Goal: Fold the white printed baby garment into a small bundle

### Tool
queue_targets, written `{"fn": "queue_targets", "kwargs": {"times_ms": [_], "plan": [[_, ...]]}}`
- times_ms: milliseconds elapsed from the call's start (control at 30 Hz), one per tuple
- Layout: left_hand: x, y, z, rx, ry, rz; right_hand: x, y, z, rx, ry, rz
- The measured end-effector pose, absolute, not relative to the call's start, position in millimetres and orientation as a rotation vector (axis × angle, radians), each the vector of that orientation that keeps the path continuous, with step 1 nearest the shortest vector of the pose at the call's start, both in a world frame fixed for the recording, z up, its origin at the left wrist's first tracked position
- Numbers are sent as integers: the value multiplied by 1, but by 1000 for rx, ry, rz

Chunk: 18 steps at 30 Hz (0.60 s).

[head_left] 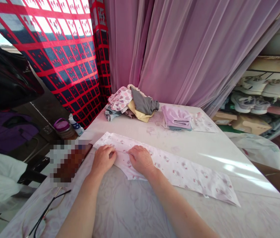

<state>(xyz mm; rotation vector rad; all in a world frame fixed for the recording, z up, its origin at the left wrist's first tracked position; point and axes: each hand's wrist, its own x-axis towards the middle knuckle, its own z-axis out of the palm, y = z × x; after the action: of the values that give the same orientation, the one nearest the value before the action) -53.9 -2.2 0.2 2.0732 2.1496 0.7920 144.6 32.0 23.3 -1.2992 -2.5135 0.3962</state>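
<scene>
A long white garment (pixel 179 170) with small pink prints lies flat across the table (pixel 229 148), running from near left to far right. My left hand (pixel 103 159) rests on its left end with the fingers curled down onto the cloth. My right hand (pixel 141 160) lies beside it, fingers bent and pinching the fabric near a fold. Both hands sit close together on the same part of the garment.
A heap of unfolded clothes (pixel 132 102) lies at the far edge, with a folded lilac stack (pixel 177 118) to its right. Eyeglasses (pixel 47 211) lie at the near left. A purple-lidded jar (pixel 63 128) and a small bottle (pixel 76 125) stand left of the table. Curtains hang behind.
</scene>
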Motion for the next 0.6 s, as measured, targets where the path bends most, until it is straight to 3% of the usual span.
{"fn": "queue_targets", "kwargs": {"times_ms": [400, 600], "plan": [[-84, -4, -3, 2017, 1945, 1050, 153, -14, 14, -1222, -2518, 429], [-82, -7, 1, 2023, 1881, 992, 151, -18, 13, -1188, -2543, 398]]}}
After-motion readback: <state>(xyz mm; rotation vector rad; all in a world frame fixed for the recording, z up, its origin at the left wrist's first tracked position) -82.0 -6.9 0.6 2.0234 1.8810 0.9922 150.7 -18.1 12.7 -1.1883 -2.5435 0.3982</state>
